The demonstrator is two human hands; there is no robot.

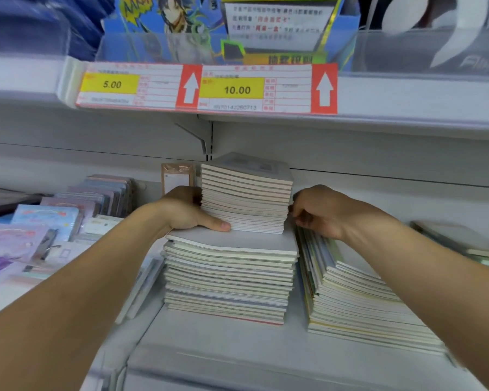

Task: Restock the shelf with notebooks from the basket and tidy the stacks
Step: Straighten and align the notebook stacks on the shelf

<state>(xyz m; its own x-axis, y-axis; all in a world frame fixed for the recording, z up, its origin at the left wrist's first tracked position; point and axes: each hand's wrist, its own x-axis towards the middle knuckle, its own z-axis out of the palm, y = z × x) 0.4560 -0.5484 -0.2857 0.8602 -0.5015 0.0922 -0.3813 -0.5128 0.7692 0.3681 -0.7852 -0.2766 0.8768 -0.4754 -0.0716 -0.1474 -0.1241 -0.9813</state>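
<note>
A thick batch of grey-covered notebooks point(246, 198) sits on top of a taller notebook stack point(229, 275) in the middle of the white shelf point(237, 351). My left hand point(187, 210) grips the batch's left side, thumb laid along its lower front edge. My right hand point(316, 213) holds the batch's right side with curled fingers. The batch lies further back than the stack below, whose top cover bows a little. No basket is in view.
A lower, slanting pile of notebooks point(359, 303) lies right of the stack, with several standing on edge between them. Packaged pastel stationery point(40, 235) fills the left. The upper shelf edge with price tags point(206, 88) hangs close above.
</note>
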